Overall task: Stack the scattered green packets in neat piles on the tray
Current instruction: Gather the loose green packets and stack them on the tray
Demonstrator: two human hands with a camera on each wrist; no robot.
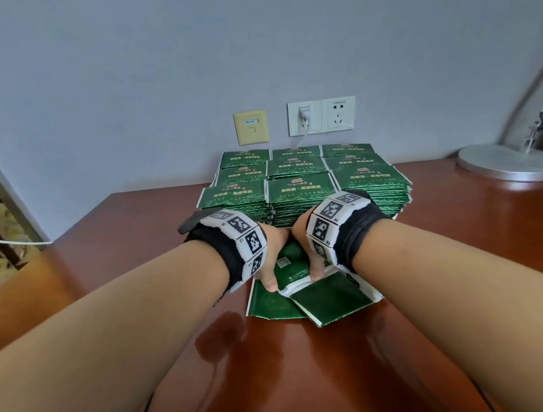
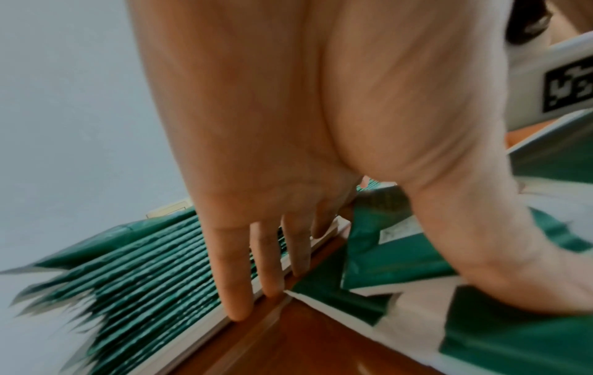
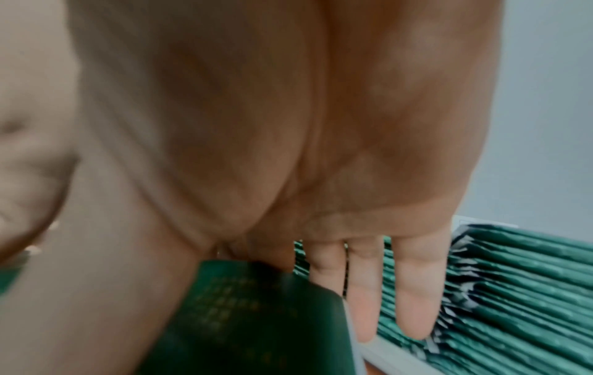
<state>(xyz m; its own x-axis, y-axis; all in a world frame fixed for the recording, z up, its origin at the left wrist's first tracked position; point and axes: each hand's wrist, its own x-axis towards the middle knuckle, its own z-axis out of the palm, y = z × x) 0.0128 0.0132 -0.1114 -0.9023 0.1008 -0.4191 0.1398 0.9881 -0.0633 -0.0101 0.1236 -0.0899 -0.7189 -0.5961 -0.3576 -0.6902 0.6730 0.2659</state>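
On the brown table [image 1: 310, 381], a few loose packets [image 1: 303, 296] are seen lying overlapped just in front of the tray [image 2: 205, 327], whose pale rim is visible only in the wrist views. The tray is filled with stacked packets [image 1: 301, 187] arranged in 3 columns and 3 rows — 9 piles, each topped by a green face with printed lettering.

Both hands are placed side by side on the loose packets. The left hand [image 1: 269, 258] is held with its fingers [image 2: 234, 274] straight and pointing down to the near rim of the tray, while its thumb is pressed flat on a loose packet; nothing is curled around. The right hand [image 1: 306, 248] is likewise extended, its fingers [image 3: 414, 286] straight in front of the stacked edges, and a dark green packet is seen between its thumb and palm — whether that packet is pinched or only pressed cannot be told.

Behind the tray, wall sockets [image 1: 321, 115] with a white plug are seen, and a round lamp base [image 1: 510, 162] is set at the far right of the table
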